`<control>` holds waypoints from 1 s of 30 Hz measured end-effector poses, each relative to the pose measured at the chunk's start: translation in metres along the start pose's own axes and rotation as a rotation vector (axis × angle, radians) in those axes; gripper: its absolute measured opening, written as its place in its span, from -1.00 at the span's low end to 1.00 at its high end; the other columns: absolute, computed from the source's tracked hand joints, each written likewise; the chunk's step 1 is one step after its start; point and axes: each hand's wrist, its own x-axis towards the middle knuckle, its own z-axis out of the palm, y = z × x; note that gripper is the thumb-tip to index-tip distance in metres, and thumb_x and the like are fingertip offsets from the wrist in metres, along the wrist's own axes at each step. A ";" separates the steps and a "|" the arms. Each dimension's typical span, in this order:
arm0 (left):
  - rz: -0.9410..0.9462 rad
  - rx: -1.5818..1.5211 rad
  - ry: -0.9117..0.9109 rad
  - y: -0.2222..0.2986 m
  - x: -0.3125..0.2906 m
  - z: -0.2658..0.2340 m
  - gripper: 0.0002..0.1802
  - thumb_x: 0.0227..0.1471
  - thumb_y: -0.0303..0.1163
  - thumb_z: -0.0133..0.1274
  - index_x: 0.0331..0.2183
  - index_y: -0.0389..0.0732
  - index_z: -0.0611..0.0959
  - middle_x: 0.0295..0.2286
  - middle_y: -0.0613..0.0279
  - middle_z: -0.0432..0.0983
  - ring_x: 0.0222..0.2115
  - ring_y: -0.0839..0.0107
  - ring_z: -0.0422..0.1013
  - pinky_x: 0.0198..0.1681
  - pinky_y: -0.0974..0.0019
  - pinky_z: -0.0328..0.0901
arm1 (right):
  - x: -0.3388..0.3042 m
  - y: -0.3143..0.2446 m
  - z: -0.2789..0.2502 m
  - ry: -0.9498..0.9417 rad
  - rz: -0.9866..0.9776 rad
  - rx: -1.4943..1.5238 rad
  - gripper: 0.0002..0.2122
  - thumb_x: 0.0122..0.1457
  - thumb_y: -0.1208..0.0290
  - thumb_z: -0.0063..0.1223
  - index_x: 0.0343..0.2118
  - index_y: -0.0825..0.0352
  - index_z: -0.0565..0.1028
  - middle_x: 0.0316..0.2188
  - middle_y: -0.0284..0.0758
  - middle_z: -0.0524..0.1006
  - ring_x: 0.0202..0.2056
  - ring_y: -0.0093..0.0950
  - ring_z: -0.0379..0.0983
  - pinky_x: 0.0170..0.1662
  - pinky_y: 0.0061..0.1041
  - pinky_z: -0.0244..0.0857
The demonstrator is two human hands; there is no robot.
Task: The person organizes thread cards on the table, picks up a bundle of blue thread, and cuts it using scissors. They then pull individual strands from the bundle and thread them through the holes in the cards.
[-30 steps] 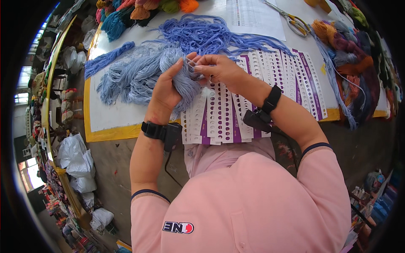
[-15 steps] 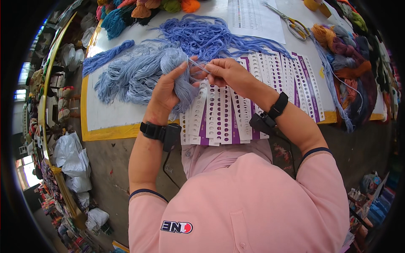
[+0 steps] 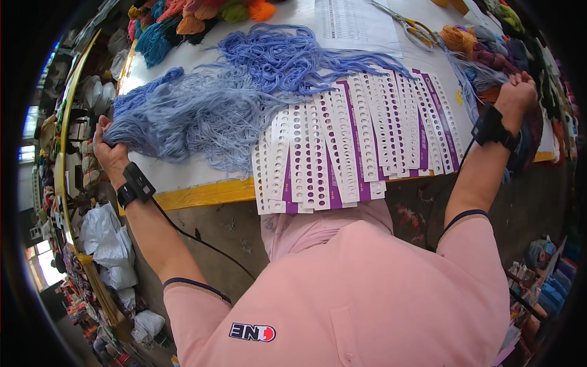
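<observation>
A light blue skein of yarn (image 3: pixel 199 113) lies spread across the white table. My left hand (image 3: pixel 112 150) is closed round its gathered left end, at the table's left edge. Far to the right, my right hand (image 3: pixel 518 95) is closed with curled fingers beside a mixed-colour yarn pile (image 3: pixel 474 46). Pale blue yarn strands (image 3: pixel 486 72) run up to its fingers. A loose heap of deeper blue yarn (image 3: pixel 269 55) lies beyond the light blue skein. White and purple cards with punched holes (image 3: pixel 342 140) overlap along the table's near edge, between my arms.
Scissors with yellow handles (image 3: pixel 419 32) lie at the far right, beside a printed sheet (image 3: pixel 348 24). Bright yarn bundles (image 3: pixel 195 15) sit at the back left. Yellow tape (image 3: pixel 214 194) borders the table (image 3: pixel 177 174). White bags (image 3: pixel 107 235) stand to the left.
My hands have moved wide apart from their meeting point over the skein. The left drew the skein's end leftward, spreading it out; the right swung to the mixed yarn pile.
</observation>
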 end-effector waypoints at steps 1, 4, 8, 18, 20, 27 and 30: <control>0.039 0.044 0.035 0.010 -0.014 -0.004 -0.65 0.00 -0.58 0.06 -0.10 -0.35 0.48 -0.38 0.15 0.50 -0.48 0.45 0.39 -0.31 0.30 0.36 | -0.028 0.059 0.027 -0.033 -0.080 -0.167 -0.94 0.17 0.56 -0.17 -0.42 0.40 0.34 -0.61 -0.35 0.27 -0.58 -0.54 0.18 -0.46 -0.54 0.17; -0.314 0.275 -0.241 -0.088 -0.069 0.052 -0.62 -0.03 -0.62 0.08 -0.11 -0.37 0.44 -0.56 0.31 0.31 -0.53 0.50 0.32 -0.41 0.44 0.28 | -0.149 0.133 0.102 -0.652 -0.439 -0.849 -0.92 0.19 0.51 -0.10 -0.29 0.37 0.40 -0.50 -0.28 0.45 -0.43 -0.57 0.38 -0.33 -0.56 0.30; -0.656 0.505 -0.379 -0.193 -0.152 0.107 -0.72 0.03 -0.47 0.12 -0.21 -0.45 0.55 -0.46 0.16 0.52 -0.54 0.55 0.38 -0.44 0.57 0.30 | -0.266 0.215 0.158 -1.261 0.172 -1.039 -0.86 0.26 0.39 -0.10 -0.30 0.36 0.39 -0.67 -0.36 0.50 -0.57 -0.53 0.46 -0.41 -0.49 0.31; -0.991 0.765 -0.368 -0.259 -0.183 0.141 -0.77 0.02 -0.55 0.08 -0.27 -0.51 0.56 -0.37 -0.04 0.55 -0.41 0.33 0.51 -0.41 0.38 0.43 | -0.273 0.245 0.149 -1.347 0.074 -1.138 -0.64 0.24 0.43 -0.10 0.10 0.34 0.34 -0.69 -0.35 0.48 -0.61 -0.49 0.44 -0.45 -0.54 0.29; -0.929 0.820 -0.447 -0.270 -0.186 0.141 -0.81 -0.01 -0.53 0.10 -0.32 -0.47 0.59 -0.42 0.02 0.56 -0.45 0.36 0.50 -0.45 0.39 0.39 | -0.271 0.246 0.150 -1.352 -0.066 -1.177 -0.69 0.26 0.43 -0.11 0.05 0.36 0.37 -0.68 -0.37 0.49 -0.60 -0.54 0.44 -0.43 -0.55 0.29; -0.545 1.234 -0.557 -0.299 -0.199 0.123 -0.91 -0.07 -0.52 0.14 -0.53 -0.34 0.60 -0.62 0.28 0.46 -0.61 0.53 0.34 -0.51 0.45 0.20 | -0.275 0.239 0.154 -1.116 0.341 -0.905 -0.92 0.26 0.46 -0.07 -0.26 0.35 0.39 -0.69 -0.41 0.49 -0.60 -0.65 0.39 -0.46 -0.62 0.26; -0.585 1.217 -0.612 -0.293 -0.200 0.129 -0.92 -0.07 -0.52 0.13 -0.52 -0.34 0.60 -0.61 0.27 0.47 -0.60 0.53 0.35 -0.51 0.45 0.21 | -0.274 0.240 0.158 -1.257 0.315 -0.973 -0.93 0.21 0.47 -0.05 -0.33 0.35 0.43 -0.70 -0.36 0.52 -0.61 -0.54 0.48 -0.48 -0.52 0.30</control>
